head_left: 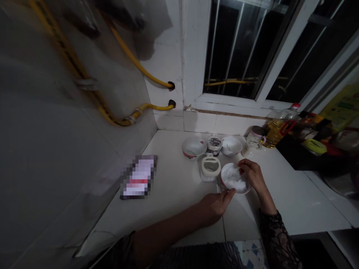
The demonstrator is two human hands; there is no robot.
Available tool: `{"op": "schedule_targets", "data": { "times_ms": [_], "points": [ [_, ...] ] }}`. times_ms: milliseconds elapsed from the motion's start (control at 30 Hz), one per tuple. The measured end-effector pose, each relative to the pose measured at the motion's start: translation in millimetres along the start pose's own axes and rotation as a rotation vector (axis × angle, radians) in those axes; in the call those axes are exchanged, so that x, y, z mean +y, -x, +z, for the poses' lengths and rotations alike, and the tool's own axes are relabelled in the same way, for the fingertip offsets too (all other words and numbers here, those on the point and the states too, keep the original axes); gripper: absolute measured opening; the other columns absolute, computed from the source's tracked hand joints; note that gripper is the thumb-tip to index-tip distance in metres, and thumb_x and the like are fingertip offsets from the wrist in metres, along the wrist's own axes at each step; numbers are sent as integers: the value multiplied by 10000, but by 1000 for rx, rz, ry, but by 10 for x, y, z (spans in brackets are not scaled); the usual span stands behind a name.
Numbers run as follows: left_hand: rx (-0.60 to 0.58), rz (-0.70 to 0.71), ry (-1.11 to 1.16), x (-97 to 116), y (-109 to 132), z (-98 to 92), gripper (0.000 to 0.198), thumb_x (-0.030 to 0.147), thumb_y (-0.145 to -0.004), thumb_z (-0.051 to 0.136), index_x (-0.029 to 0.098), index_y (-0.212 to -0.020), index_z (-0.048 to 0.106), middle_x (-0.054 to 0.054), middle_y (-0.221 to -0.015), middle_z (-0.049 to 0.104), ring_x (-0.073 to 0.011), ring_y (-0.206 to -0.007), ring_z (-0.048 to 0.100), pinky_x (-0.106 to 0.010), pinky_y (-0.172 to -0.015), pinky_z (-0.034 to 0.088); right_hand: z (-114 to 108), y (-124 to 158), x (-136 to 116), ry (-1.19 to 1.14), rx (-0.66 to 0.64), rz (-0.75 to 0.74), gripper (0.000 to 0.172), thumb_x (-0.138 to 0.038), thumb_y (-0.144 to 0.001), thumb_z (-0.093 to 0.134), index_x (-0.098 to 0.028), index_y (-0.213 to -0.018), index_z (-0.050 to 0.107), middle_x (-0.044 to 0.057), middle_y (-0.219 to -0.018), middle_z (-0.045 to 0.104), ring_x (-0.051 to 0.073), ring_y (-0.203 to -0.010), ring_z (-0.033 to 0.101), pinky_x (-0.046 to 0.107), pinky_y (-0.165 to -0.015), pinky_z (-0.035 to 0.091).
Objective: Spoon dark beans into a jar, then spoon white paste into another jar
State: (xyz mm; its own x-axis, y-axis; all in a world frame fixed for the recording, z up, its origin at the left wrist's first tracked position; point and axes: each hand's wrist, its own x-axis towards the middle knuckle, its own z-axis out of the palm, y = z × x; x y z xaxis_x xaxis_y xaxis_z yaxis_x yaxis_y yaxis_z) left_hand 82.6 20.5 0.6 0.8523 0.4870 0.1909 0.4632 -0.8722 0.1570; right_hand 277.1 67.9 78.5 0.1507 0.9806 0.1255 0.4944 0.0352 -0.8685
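A small bowl (235,180) filled with white powder or grains stands on the white counter (174,186). My left hand (215,204) pinches its near rim with thumb and fingers closed. On the bowl's right side, my right hand (252,175) is closed on a thin pale utensil whose tip reaches into the white contents; I cannot make out what kind it is. Just left of the bowl sits a round white container (210,168).
Behind stand two white bowls (194,147) (231,145) with a dark jar (214,145) between them, a lidded glass jar (254,140) and an oil bottle (280,127). A flat packet (138,177) lies at left. Yellow hoses (140,67) cross the wall. A dark stove (316,157) is at right.
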Motion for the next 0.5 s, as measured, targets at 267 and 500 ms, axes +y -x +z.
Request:
{"op": "schedule_targets", "data": {
  "times_ms": [267, 500],
  "points": [
    [56, 24, -4, -11, 20, 8, 655, 38, -880, 344, 53, -1483, 89, -225, -1225, 601, -233, -887, 691, -323, -702, 577, -117, -67, 49, -249, 135, 73, 120, -307, -571, 542, -203, -581, 602, -22, -421, 521, 152, -484, 476, 275, -538, 361],
    [42, 25, -22, -19, 3, 53, 658, 45, -887, 353, 44, -1480, 69, -232, -1219, 601, -250, -860, 694, -342, -665, 578, -153, -95, 61, -397, 135, 114, 127, -315, -558, 603, -191, -584, 613, -18, -420, 525, 142, -464, 464, 285, -541, 350]
  ]
}}
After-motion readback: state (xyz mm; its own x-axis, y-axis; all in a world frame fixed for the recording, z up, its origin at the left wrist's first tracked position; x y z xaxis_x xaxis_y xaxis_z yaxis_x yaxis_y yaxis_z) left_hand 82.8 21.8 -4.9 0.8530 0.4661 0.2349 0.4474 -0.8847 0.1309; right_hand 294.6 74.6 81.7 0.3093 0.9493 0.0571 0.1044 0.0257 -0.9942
